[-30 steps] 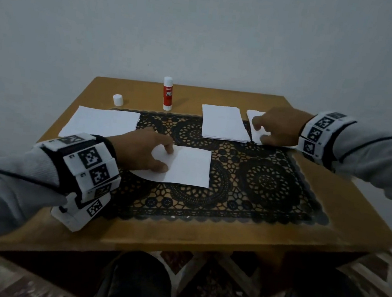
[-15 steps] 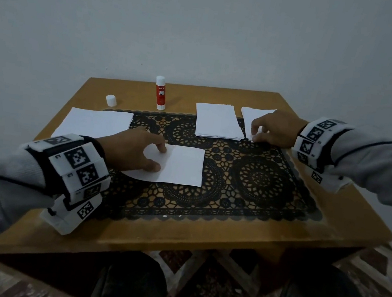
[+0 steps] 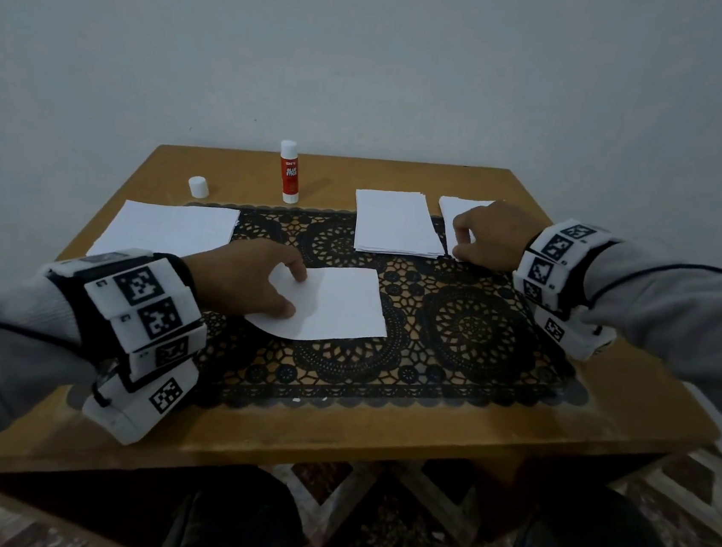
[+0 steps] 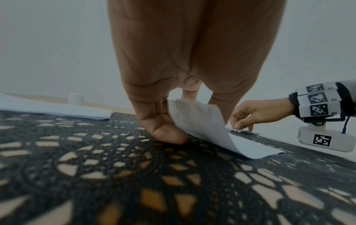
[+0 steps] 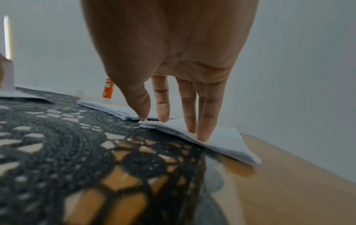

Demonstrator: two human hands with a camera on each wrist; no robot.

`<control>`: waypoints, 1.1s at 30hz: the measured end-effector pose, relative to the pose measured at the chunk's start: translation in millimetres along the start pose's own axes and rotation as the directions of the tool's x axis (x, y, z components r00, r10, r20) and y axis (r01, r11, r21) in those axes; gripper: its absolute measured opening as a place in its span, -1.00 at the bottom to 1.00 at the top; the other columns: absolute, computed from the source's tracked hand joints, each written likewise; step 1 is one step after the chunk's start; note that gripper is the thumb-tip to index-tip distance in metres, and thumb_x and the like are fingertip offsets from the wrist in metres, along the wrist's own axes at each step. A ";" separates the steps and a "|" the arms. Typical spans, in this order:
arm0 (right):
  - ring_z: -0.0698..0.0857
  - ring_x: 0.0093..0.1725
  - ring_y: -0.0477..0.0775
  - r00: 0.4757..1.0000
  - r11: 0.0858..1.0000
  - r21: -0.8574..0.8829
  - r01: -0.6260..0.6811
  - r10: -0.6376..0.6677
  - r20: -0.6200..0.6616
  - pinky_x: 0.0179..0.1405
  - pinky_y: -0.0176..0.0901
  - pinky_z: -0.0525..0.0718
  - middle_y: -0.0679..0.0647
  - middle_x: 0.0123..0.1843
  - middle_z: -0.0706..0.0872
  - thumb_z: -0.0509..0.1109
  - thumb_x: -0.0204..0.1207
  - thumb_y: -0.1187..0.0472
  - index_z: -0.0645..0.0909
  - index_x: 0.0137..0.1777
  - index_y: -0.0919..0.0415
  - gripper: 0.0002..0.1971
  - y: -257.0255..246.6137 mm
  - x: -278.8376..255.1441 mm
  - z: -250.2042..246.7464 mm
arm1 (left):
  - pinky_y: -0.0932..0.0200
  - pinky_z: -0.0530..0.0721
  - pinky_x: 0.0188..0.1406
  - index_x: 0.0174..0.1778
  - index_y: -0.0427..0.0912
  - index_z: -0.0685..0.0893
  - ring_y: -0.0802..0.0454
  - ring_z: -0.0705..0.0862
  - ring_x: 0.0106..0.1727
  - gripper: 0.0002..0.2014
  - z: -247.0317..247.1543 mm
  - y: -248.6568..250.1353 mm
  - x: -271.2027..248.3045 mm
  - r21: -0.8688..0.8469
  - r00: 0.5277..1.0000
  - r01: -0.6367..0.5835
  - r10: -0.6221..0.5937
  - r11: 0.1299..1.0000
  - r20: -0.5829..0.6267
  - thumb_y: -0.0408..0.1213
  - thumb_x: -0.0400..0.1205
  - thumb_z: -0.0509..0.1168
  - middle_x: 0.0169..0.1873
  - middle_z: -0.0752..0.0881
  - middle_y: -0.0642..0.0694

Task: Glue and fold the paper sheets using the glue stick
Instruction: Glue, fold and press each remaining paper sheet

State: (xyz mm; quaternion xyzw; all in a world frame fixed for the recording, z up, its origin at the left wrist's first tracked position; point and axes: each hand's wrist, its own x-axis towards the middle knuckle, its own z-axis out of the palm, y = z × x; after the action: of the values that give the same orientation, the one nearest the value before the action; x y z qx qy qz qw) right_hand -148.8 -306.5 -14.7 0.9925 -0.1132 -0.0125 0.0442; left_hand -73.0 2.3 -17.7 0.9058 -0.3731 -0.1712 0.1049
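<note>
— White paper, very thin, yes? Where is the sheet (image 3: 329, 303) now?

— It lies in the middle of the black lace mat (image 3: 478, 330). The left hand (image 3: 242, 281) pinches its left edge between thumb and fingers, and this edge is lifted and curls over.

— And the right hand (image 3: 494, 236)?

— Its fingers are almost straight and press on the small stack (image 5: 221, 140) at the far right; the thumb tip touches a corner.

— How will the paper handle?

— I think light and floppy, easy to crease. Better to take it at a corner or an edge. The glue stick (image 3: 288, 172) stands uncapped at the back.
</note>
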 end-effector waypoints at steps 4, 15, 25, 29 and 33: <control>0.69 -0.13 0.19 0.999 0.999 -0.014 -0.041 0.041 0.014 -0.22 -0.07 0.58 0.17 -0.10 0.74 0.31 0.53 0.19 0.62 -0.16 0.26 -0.85 -1.9 3.9 3.4 | 0.11 0.42 0.35 0.27 0.06 0.56 0.01 0.47 0.38 -0.59 1.9 -1.3 -1.1 0.008 1.000 -0.019 0.019 1.000 -0.008 -0.11 0.53 0.46 0.42 0.50 -0.01; 0.73 -0.08 0.24 0.997 0.997 0.016 -0.072 0.072 -0.012 -0.24 -0.08 0.53 0.26 -0.05 0.77 0.32 0.53 0.27 0.67 -0.08 0.39 -0.83 -2.1 1.5 7.0 | 0.12 0.45 0.29 0.31 0.04 0.54 -0.03 0.49 0.32 -0.62 2.7 0.8 -4.2 0.032 1.000 -0.015 0.015 0.999 -0.006 -0.11 0.58 0.40 0.38 0.51 -0.07; 0.65 -0.18 0.29 0.926 0.959 0.201 -0.202 0.254 -0.280 -0.27 -0.09 0.54 0.25 -0.21 0.67 0.38 0.42 0.31 0.58 -0.17 0.40 -0.88 4.9 -14.8 -24.4 | 0.14 0.47 0.26 0.34 0.15 0.54 -0.04 0.48 0.21 -0.60 8.9 5.2 -10.4 0.123 0.996 0.008 0.002 0.992 -0.085 -0.12 0.57 0.38 0.24 0.40 -0.10; 0.61 -0.19 0.28 0.886 0.944 0.306 -0.124 0.244 -0.394 -0.26 -0.09 0.48 0.22 -0.17 0.67 0.37 0.39 0.30 0.48 -0.24 0.24 -0.90 13.3 -17.2 -35.2 | -0.06 0.46 0.35 0.27 0.14 0.59 -0.10 0.36 0.32 -0.66 10.9 4.0 -8.6 0.155 0.990 0.000 0.022 0.988 -0.141 -0.13 0.56 0.38 0.24 0.41 -0.10; 0.60 -0.17 0.23 0.882 0.942 0.331 -0.061 0.206 -0.425 -0.23 -0.09 0.49 0.17 -0.19 0.67 0.38 0.37 0.30 0.43 -0.33 0.13 -0.83 6.8 -20.5 -44.8 | -0.08 0.45 0.34 0.23 0.13 0.61 -0.11 0.36 0.31 -0.69 9.8 1.9 -6.3 0.155 0.988 -0.012 0.035 0.988 -0.151 -0.14 0.57 0.37 0.23 0.44 -0.11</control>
State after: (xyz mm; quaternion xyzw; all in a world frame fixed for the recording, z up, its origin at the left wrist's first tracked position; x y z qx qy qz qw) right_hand -168.7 -304.7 30.9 0.9521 -0.1690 0.2402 -0.0851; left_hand -82.2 4.8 -24.6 0.9172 -0.3867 -0.0707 0.0653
